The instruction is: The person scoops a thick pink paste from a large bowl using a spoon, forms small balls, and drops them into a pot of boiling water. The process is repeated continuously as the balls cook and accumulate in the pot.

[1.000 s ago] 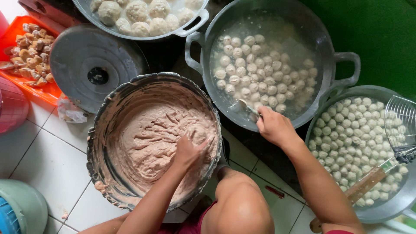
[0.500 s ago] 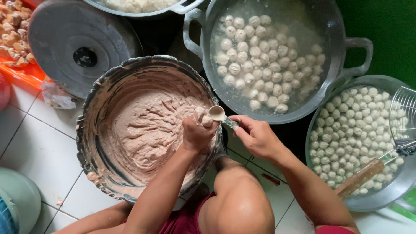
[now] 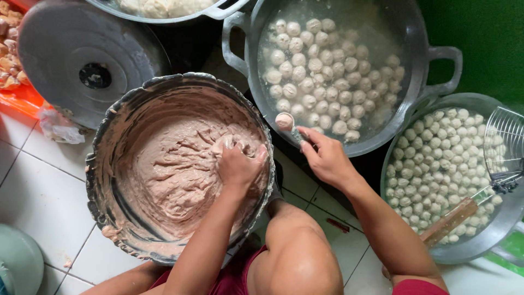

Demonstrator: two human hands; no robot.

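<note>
Seen from the head camera looking straight down, the left hand [image 3: 238, 164] is sunk into pinkish paste [image 3: 174, 175] at the right side of a large round metal basin [image 3: 109, 136] on the white tiled floor [image 3: 38, 191], its fingers curled and clenched around a lump of the paste. The right hand [image 3: 327, 158] grasps a metal spoon [image 3: 290, 127] whose long axis runs on a slant from the hand up and to the left; its bowl end points up-left, carries one round ball of paste, and sits just over the near rim of a two-handled metal pot [image 3: 436, 60] of cloudy water. That pot holds several dozen pale balls [image 3: 327, 71], too many to count exactly, crowded towards its left and near side. To the right a round metal bowl [image 3: 486, 240] is packed with many more pale balls, again past counting, with one wire skimmer [image 3: 505, 145] resting over its right edge, its wooden handle [image 3: 450, 223] slanting down-left. At upper left lies one grey round lid [image 3: 60, 49] with a dark knob, and one further pan [image 3: 164, 13] shows partly at the top edge
</note>
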